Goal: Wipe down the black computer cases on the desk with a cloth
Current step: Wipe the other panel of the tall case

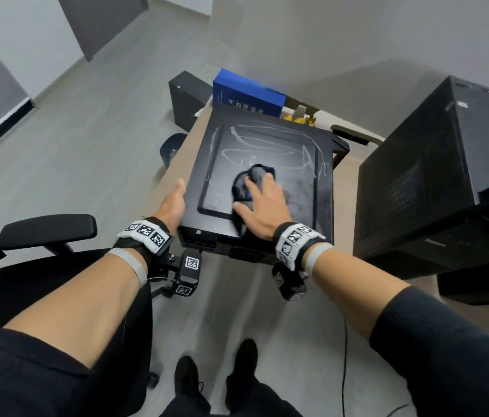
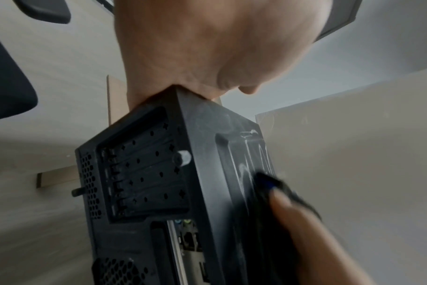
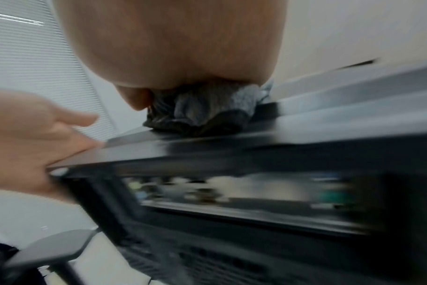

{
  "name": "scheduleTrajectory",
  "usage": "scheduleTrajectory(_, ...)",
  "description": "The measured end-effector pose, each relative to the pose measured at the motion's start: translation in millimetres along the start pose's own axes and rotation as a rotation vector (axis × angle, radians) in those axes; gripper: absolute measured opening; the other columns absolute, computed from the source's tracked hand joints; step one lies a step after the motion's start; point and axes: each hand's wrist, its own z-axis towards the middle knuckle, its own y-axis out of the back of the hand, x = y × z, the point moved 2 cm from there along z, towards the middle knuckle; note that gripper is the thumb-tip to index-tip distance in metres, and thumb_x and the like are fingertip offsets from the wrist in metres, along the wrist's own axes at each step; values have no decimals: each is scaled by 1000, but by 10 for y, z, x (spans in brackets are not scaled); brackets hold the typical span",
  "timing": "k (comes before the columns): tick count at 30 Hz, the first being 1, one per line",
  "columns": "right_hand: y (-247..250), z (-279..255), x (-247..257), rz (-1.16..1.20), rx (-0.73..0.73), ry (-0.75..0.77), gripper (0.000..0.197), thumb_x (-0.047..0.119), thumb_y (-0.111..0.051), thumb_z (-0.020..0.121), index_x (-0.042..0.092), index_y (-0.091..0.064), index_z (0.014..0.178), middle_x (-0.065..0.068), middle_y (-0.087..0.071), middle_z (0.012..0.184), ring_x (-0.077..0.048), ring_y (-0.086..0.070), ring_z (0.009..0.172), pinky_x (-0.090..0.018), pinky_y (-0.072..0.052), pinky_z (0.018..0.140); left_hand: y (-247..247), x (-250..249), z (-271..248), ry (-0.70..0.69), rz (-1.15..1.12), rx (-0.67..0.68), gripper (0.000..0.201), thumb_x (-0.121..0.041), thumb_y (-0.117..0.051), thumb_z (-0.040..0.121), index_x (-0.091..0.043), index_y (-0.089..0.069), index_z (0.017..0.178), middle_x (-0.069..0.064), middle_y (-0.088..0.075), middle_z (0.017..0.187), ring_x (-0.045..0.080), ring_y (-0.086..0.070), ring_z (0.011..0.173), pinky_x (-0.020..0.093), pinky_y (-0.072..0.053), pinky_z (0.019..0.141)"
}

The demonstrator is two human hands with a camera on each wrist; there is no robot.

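A black computer case [image 1: 270, 145] lies on its side on the desk [image 1: 174, 170], its rear ports toward me. Pale dusty streaks cross the far half of its top panel. My right hand [image 1: 262, 206] lies with spread fingers on a crumpled dark grey cloth [image 1: 244, 183] and presses it onto the near half of the panel. The right wrist view shows the cloth [image 3: 202, 111] bunched under the palm. My left hand [image 1: 174, 203] holds the case's left edge near the corner, thumb on top, fingers hidden down the side. A second, bigger black case [image 1: 435, 182] stands at the right.
A blue box [image 1: 246, 93] and small yellow items stand behind the lying case. Another black case [image 1: 186, 97] stands beyond the desk at the back left. An office chair armrest [image 1: 48, 230] is by my left forearm. A cable runs over the grey floor by my feet.
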Motion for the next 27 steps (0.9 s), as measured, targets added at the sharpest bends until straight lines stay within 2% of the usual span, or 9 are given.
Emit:
scheduleTrajectory(3,-324,225,672,-1,69,234,62,56,-43,97,32,-35,154,-12,-12,166,-26,-2,154,-46,-1,124,-59,-65,-89,18,-56,1,65,-58,-23,105,-12,-64,126,14,-69,121,29,-67,108,40,-54,92)
scheduleTrajectory(6,-418,224,779,-47,117,393,55,49,-46,97,34,-42,149,-7,-24,163,-25,-8,153,-48,-5,123,-31,-56,-64,50,-111,34,68,-60,-16,104,-19,-68,117,12,-73,109,27,-70,100,34,-57,74)
scheduleTrajectory(9,-297,-35,329,-54,144,493,54,49,-43,97,35,-41,150,-7,-22,164,-26,-7,154,-45,-7,124,-6,-124,-9,88,-110,75,85,-75,-17,95,-12,-70,117,16,-73,110,30,-69,103,41,-55,90)
scheduleTrajectory(13,26,-213,-544,-65,101,248,64,57,-33,94,36,-30,154,-10,-20,164,-28,-4,154,-46,-6,124,100,21,766,54,18,89,138,-111,-26,40,-27,-45,148,8,-45,154,30,-47,138,58,-35,112)
scheduleTrajectory(16,145,121,-675,-121,124,3,64,52,-42,98,38,-20,157,-17,-10,165,-31,6,153,-46,0,124,-52,-128,618,2,101,110,125,-106,-19,52,-35,-34,153,6,-38,159,30,-40,144,57,-29,117)
scheduleTrajectory(18,92,444,-415,-169,125,-40,68,55,-42,97,38,-15,158,-21,-7,164,-36,8,152,-49,1,122,7,4,901,-15,120,83,121,-108,-18,49,-42,-42,147,5,-40,158,29,-41,143,57,-30,116)
scheduleTrajectory(20,-51,664,5,-190,157,59,69,57,-41,96,39,-13,157,-21,-3,165,-37,10,152,-51,3,121,69,97,1035,49,69,43,120,-112,-22,42,-44,-58,135,4,-50,151,27,-49,137,54,-35,112)
scheduleTrajectory(23,-186,538,409,-214,207,296,68,55,-45,95,42,-19,156,-15,0,166,-34,13,152,-52,5,121,-106,-222,455,91,21,17,102,-95,-15,75,-24,-69,126,12,-71,122,30,-67,112,48,-51,100)
scheduleTrajectory(27,-150,109,119,-216,259,503,66,56,-44,96,44,-17,155,-8,-2,167,-28,10,153,-50,2,122,-289,-419,94,177,-67,43,102,-86,-9,86,-11,-70,120,22,-74,106,33,-73,85,39,-59,72)
